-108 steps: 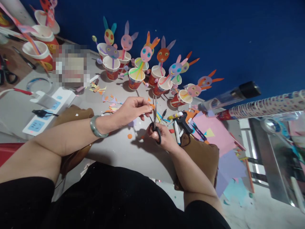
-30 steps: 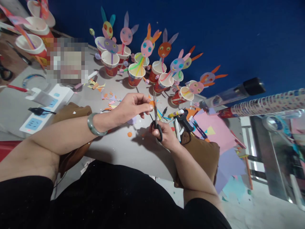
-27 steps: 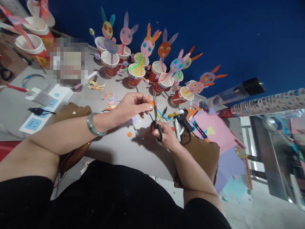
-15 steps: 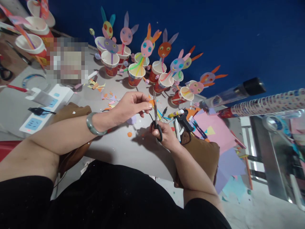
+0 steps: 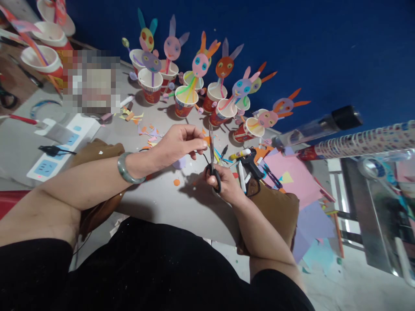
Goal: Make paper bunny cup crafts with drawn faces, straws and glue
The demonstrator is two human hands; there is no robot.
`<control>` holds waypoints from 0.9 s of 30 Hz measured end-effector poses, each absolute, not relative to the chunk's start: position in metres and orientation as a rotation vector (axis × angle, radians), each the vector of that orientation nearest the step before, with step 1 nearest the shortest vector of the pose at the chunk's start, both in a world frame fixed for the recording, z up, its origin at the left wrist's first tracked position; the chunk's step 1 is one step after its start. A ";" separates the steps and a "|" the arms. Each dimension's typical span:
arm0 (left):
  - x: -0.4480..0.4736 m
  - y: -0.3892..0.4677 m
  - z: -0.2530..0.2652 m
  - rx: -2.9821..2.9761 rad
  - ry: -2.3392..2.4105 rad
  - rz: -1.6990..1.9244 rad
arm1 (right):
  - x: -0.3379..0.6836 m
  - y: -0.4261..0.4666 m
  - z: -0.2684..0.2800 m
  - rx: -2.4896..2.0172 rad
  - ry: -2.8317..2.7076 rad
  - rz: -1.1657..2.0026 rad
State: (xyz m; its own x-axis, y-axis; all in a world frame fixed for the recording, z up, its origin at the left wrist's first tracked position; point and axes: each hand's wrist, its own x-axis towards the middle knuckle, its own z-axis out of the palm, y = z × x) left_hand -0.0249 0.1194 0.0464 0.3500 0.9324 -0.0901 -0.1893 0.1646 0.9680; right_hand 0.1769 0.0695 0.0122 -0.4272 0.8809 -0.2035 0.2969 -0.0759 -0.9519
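My right hand [image 5: 226, 183] is closed on a pair of scissors [image 5: 212, 162] with black handles, blades pointing away from me. My left hand [image 5: 182, 144] pinches a small piece of orange paper [image 5: 207, 140] between thumb and fingertips, right beside the scissor blades. Whether the blades touch the paper I cannot tell. On the table below lie an orange paper disc [image 5: 177, 182] and a lilac paper disc [image 5: 179, 163], the latter partly under my left hand. Paper scraps [image 5: 151, 131] in several colours are strewn beyond my left wrist.
Several paper cups [image 5: 184, 103] with rabbit-faced paper figures stand along the blue wall. Right of my hands lie a black glue gun [image 5: 251, 165], markers [image 5: 241, 177] and pink paper sheets [image 5: 292, 170]. A brown cushion [image 5: 275, 209] is by my right forearm; a power strip [image 5: 65, 144] lies left.
Almost nothing differs. Both hands keep their places with the scissors and the orange paper; the view has shifted very slightly.
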 end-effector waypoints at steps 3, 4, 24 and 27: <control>-0.025 0.119 0.047 1.109 0.867 0.946 | 0.177 0.070 0.011 -1.266 -1.704 1.535; -0.024 0.119 0.047 1.111 0.866 0.946 | 0.178 0.070 0.011 -1.266 -1.707 1.531; -0.026 0.120 0.047 1.100 0.858 0.972 | 0.180 0.070 0.010 -1.286 -1.710 1.538; -0.027 0.120 0.047 1.093 0.840 0.984 | 0.180 0.070 0.010 -1.278 -1.705 1.547</control>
State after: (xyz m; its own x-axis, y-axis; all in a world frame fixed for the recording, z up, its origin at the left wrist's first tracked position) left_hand -0.0267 0.1200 0.0471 0.3451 0.9358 -0.0718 -0.2170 0.1539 0.9640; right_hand 0.1802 0.0701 0.0103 -0.4319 0.8749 -0.2189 0.3026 -0.0880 -0.9490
